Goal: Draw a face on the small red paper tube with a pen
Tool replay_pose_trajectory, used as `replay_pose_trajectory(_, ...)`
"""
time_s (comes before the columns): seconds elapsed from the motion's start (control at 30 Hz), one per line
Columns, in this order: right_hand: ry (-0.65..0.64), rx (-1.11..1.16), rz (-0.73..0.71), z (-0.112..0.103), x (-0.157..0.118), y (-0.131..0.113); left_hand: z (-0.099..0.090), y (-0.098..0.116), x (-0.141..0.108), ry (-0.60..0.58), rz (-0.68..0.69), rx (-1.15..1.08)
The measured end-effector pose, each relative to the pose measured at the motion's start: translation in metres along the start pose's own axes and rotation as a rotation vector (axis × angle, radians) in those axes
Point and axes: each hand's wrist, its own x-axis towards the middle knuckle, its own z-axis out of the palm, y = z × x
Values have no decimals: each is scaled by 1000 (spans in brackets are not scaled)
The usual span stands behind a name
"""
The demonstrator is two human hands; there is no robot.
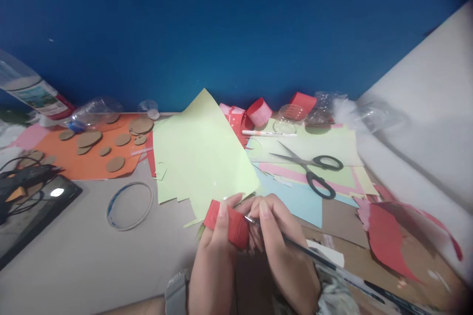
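Note:
My left hand is closed around a red paper piece that is curled like a short roll, with the thumb pressed on top of it. In my right hand is a slim dark stick with a silvery tip, pinched between thumb and fingers. That tip meets or nearly meets the right end of the red roll; contact is hard to make out. Just beyond both hands lies a large pale green paper sheet with cut edges. Part of the fingers around the roll is hidden.
Black-handled scissors lie open on coloured sheets at right. A tape ring, a dark device and cardboard discs on orange paper are at left. Plastic bottles and a marker lie near the blue wall.

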Motion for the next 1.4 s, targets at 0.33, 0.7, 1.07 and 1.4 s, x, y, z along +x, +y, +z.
replay_pose_trajectory(0.33,-54,-57,-25,-4,6,-13,2,4,-8,13,-27,160)
replay_pose_trajectory(0.7,-43,-68,-52,-3,9,-18,1,4,-8,-33,-30,133)
replay_pose_trajectory(1.07,-40,-14,-109,-2,9,-15,3,7,-10,-37,-13,196)
replay_pose_trajectory(1.4,-49,-23,-49,-5,9,-17,-2,5,-9,-16,-20,287)
